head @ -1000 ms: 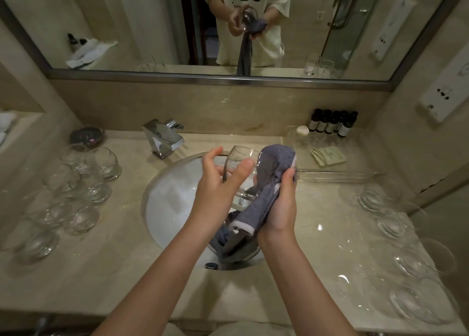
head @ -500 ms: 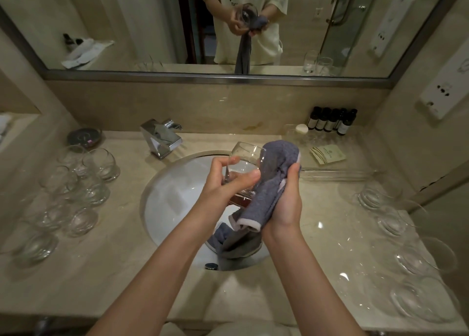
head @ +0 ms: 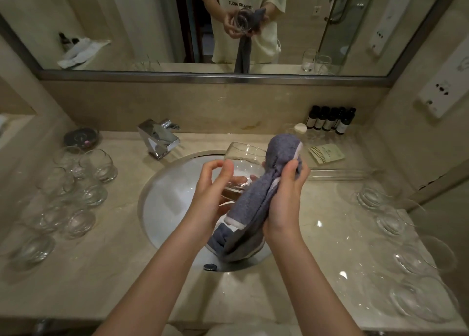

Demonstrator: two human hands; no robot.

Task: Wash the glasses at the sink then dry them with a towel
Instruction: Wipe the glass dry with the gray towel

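Glass tumbler [head: 243, 165] held over sink [head: 162, 208], between hands; left hand [head: 213, 191] grips its base; right hand [head: 286, 198] clamps grey towel [head: 269, 183] against its side.

From my seat the towel [head: 264, 188] covers the right side of the glass [head: 242, 163], and I cannot see whether cloth reaches inside it; the left hand [head: 210, 196] hides the glass's base; the right hand [head: 285, 196] buries its fingers in the towel; the towel's lower end screens the sink [head: 165, 203] drain; the labels on the dark bottles [head: 330, 120] are too small to read.
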